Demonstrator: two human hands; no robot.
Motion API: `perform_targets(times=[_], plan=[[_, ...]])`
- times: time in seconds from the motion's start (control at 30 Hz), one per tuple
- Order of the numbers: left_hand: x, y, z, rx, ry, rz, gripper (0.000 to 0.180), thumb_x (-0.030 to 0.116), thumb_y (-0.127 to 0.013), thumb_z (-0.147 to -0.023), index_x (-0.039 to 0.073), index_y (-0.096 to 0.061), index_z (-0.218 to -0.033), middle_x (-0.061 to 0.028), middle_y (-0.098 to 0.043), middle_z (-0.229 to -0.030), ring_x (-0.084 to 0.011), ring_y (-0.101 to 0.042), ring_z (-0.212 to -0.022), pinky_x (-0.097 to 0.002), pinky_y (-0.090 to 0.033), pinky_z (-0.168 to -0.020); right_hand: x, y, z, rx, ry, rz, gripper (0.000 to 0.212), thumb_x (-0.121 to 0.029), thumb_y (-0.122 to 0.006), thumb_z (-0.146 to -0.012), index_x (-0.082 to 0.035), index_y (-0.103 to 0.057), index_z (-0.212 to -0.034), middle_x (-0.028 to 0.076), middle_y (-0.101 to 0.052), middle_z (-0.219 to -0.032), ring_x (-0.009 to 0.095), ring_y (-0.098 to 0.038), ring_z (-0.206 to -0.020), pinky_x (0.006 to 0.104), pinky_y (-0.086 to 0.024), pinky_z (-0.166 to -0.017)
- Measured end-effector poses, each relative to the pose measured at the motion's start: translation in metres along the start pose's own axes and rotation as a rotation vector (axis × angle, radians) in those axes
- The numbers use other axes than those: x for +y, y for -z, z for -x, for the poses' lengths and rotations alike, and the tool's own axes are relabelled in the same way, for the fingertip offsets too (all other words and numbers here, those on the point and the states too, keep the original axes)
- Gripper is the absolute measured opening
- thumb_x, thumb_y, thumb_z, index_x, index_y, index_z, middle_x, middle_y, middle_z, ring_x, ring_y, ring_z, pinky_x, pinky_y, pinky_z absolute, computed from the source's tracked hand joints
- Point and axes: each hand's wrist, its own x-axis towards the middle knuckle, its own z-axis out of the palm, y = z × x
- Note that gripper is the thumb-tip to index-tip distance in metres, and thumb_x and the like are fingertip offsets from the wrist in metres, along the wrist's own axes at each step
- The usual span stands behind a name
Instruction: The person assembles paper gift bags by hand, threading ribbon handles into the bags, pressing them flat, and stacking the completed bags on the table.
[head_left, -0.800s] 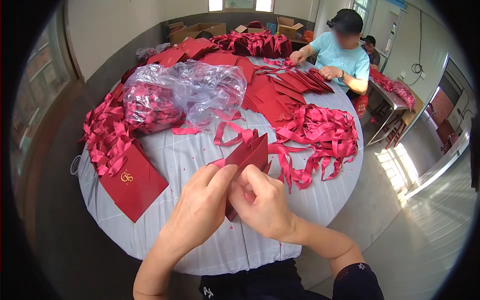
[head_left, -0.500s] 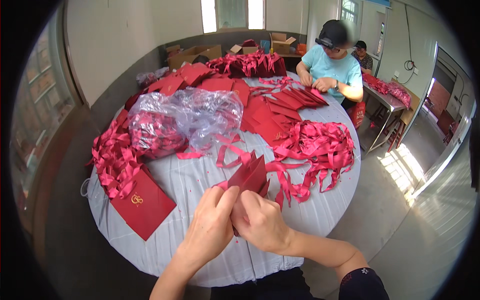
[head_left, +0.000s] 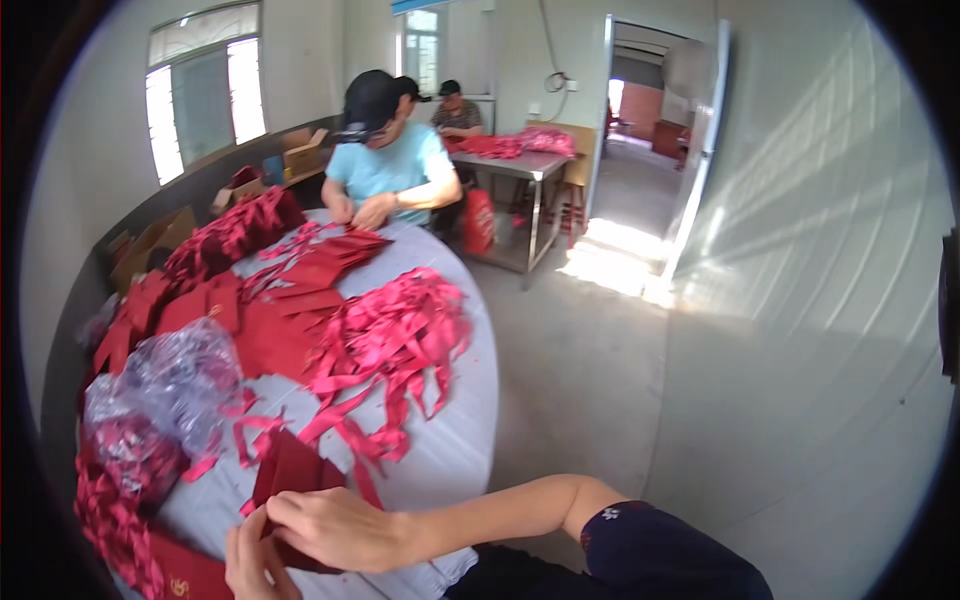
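A dark red paper gift bag [head_left: 292, 468] stands tilted in front of me, at the near edge of the table. My right hand [head_left: 335, 528] is closed on its near side, fingers bent and pinching. Close beside it, my left hand [head_left: 252, 562] is also closed at the bag, its fingertips almost meeting the right ones; the lower frame edge cuts it off. A bit of pink ribbon [head_left: 247, 507] shows at the bag's left side. What exactly lies between the fingertips is hidden. Beyond the bag spreads a heap of pink-red ribbons [head_left: 405, 325].
A clear plastic bag of ribbons [head_left: 140, 455] lies at left on the grey-clothed round table [head_left: 465, 400]. Flat red bags [head_left: 270, 335] pile up behind. A co-worker [head_left: 390, 165] works at the far side. A metal table [head_left: 535, 168] stands beyond, near an open doorway.
The view has swung to the right, so the table and both hands sit lower and farther left. Both hands remain at the red gift bag.
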Motion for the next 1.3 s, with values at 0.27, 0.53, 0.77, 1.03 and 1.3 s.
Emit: perform_targets(times=[0.27,0.53,0.77,1.03,1.3], plan=[[0.000,0.005,-0.008,-0.092,-0.056,0.064,0.017,-0.001,-0.051,-0.091,-0.001,-0.057,-0.106,-0.0185,-0.064,-0.094,-0.0323,-0.065,-0.085,-0.0354,-0.050,-0.073,-0.008,0.033,-0.011,0.071,0.234,0.407,0.031,-0.023,-0.071,-0.066,-0.002,-0.054,-0.081,0.008,-0.052,-0.090,0.026,-0.047,-0.090,0.0373,-0.038,-0.079],[-0.011,0.003,0.008,0.011,0.157,0.150,0.020,-0.003,-0.054,-0.088,-0.001,-0.057,-0.108,-0.0187,-0.061,-0.102,-0.0319,-0.062,-0.096,-0.0365,-0.049,-0.080,0.004,0.020,-0.044,-0.349,0.267,0.121,0.018,-0.019,-0.064,-0.070,-0.004,-0.056,-0.065,0.012,-0.055,-0.074,0.029,-0.051,-0.079,0.0384,-0.040,-0.070],[-0.022,-0.018,-0.008,0.168,-0.059,0.084,0.032,-0.012,-0.064,-0.071,-0.001,-0.052,-0.098,-0.0161,-0.059,-0.097,-0.0314,-0.058,-0.087,-0.0363,-0.048,-0.074,0.000,0.059,-0.073,-0.688,-0.050,0.120,0.021,-0.020,-0.052,-0.085,-0.004,-0.065,-0.085,0.015,-0.063,-0.078,0.031,-0.060,-0.075,0.0417,-0.047,-0.067],[-0.021,-0.012,0.005,0.243,-0.088,-0.233,0.028,0.008,-0.064,-0.077,0.002,-0.055,-0.103,-0.0057,-0.061,-0.088,-0.0228,-0.054,-0.090,-0.0396,-0.036,-0.080,-0.013,0.051,-0.101,-0.935,-0.126,0.138,0.023,-0.024,-0.059,-0.084,-0.004,-0.068,-0.089,0.014,-0.065,-0.072,0.026,-0.064,-0.069,0.0371,-0.047,-0.063],[-0.030,-0.016,0.003,0.253,-0.130,-0.080,0.027,0.002,-0.066,-0.075,0.002,-0.054,-0.099,-0.0059,-0.059,-0.087,-0.0236,-0.054,-0.084,-0.0361,-0.038,-0.076,-0.012,0.047,-0.104,-0.952,-0.288,0.048,0.023,-0.022,-0.061,-0.077,-0.001,-0.067,-0.083,0.012,-0.066,-0.071,0.021,-0.064,-0.068,0.0343,-0.048,-0.064]])
